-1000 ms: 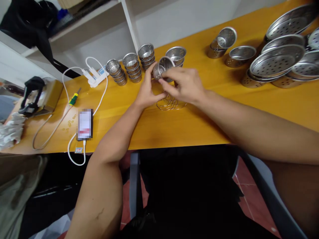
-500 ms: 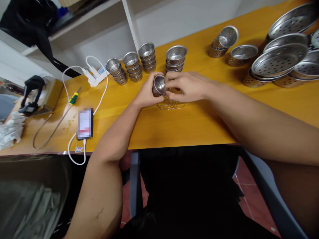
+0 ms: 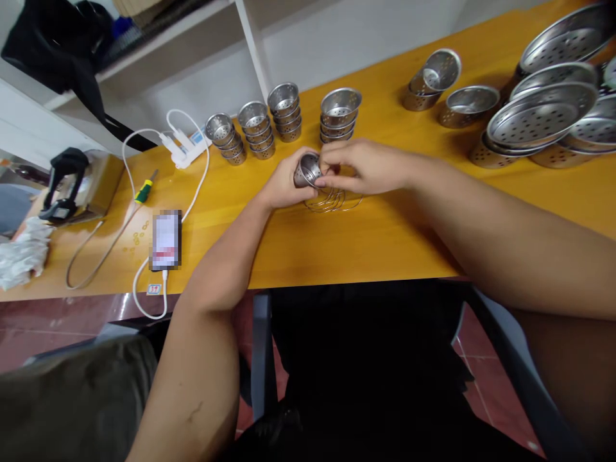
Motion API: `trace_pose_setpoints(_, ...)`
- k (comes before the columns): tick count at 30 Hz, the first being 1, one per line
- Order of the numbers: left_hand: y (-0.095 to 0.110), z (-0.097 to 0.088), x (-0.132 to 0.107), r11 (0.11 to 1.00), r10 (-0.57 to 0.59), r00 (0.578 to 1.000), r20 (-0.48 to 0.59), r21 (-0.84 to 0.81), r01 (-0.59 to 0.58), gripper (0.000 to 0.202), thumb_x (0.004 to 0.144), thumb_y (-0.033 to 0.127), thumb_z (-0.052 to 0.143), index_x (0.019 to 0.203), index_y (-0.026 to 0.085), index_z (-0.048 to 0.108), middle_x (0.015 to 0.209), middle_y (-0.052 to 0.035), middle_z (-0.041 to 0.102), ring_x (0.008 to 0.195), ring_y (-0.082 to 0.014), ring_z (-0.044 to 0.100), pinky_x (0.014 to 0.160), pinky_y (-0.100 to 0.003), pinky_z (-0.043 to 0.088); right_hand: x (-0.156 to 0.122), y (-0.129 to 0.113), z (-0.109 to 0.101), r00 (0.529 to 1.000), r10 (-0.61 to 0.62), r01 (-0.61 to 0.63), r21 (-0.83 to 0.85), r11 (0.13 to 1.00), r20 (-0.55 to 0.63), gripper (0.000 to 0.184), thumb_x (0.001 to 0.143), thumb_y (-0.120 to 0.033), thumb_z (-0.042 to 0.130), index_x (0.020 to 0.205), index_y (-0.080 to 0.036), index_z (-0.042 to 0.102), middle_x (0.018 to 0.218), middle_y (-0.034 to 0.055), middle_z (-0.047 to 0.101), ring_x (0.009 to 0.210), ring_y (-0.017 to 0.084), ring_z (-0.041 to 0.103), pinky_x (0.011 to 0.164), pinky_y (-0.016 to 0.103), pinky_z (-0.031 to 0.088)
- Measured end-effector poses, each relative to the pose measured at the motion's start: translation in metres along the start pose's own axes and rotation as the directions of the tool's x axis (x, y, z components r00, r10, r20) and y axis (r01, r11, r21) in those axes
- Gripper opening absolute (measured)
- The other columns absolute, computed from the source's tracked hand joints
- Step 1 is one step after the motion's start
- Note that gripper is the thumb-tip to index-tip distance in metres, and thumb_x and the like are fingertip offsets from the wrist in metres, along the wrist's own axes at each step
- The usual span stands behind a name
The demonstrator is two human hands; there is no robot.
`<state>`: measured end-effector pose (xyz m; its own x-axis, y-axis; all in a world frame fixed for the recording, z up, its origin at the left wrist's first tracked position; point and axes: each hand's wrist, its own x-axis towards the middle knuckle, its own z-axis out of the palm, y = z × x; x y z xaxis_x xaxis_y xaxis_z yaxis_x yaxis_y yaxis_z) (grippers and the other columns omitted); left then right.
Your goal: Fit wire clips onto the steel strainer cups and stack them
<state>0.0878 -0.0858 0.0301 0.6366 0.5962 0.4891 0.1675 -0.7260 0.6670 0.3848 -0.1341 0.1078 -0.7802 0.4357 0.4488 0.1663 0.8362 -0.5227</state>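
Observation:
My left hand (image 3: 283, 179) is wrapped round a small perforated metal cup (image 3: 308, 169), which is tilted with its mouth toward me. At the cup's right rim, the fingers of my right hand (image 3: 353, 167) are pinched together on a thin wire ring; a curved line of it shows across the cup's mouth, and the rest is hidden by the fingers. Several loose wire rings (image 3: 332, 204) lie on the table just under my hands. Behind the hands stands a stack of perforated cups (image 3: 341, 106).
More cup stacks (image 3: 255, 117) stand at the back left, near a white power strip (image 3: 190, 153). A phone (image 3: 166, 240) on a cable and a green-yellow screwdriver (image 3: 143, 192) lie left. Larger perforated metal bowls (image 3: 539, 119) are piled at the right.
The cup has turned slightly in my left hand, and my right fingers have shifted a little at its rim. At the lower left, dark green cloth has moved down, uncovering floor.

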Motion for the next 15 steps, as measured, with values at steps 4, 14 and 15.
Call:
trace_pose_setpoints(4, -0.005, -0.003, 0.001, 0.999, -0.027, 1.000, -0.005, -0.021, 0.027, 0.115, 0.073, 0.115, 0.097, 0.144, 0.027, 0.077, 0.127, -0.0069, 0.088, 0.110, -0.0271, 0.085, 0.103, -0.047, 0.071, 0.002, 0.004, 0.009, 0.996, 0.060, -0.048, 0.174, 0.984, -0.064, 0.073, 0.124, -0.095, 0.078, 0.102, -0.026, 0.072, 0.095, 0.0056, 0.072, 0.088, 0.024, 0.062, 0.085, 0.040, 0.052)
trace_pose_setpoints(14, -0.017, -0.003, -0.006, 0.999, 0.003, 1.000, -0.003, 0.048, -0.003, 0.112, 0.090, 0.109, 0.090, 0.167, 0.032, 0.065, 0.153, -0.0113, 0.082, 0.139, -0.0362, 0.087, 0.126, -0.059, 0.072, 0.007, -0.001, 0.000, 0.976, 0.163, -0.054, 0.561, 0.826, -0.147, 0.080, 0.114, -0.098, 0.092, 0.093, -0.024, 0.073, 0.087, 0.0041, 0.073, 0.078, 0.019, 0.062, 0.078, 0.037, 0.055)
trace_pose_setpoints(15, -0.024, -0.004, -0.009, 0.997, -0.015, 0.999, -0.029, 0.077, 0.017, 0.111, 0.094, 0.107, 0.088, 0.172, 0.033, 0.061, 0.158, -0.0121, 0.080, 0.144, -0.0368, 0.086, 0.131, -0.061, 0.070, 0.006, -0.002, 0.000, 0.978, 0.157, -0.053, 0.575, 0.817, -0.134, 0.078, 0.115, -0.096, 0.093, 0.093, -0.024, 0.073, 0.087, 0.0040, 0.074, 0.078, 0.019, 0.063, 0.078, 0.036, 0.054)
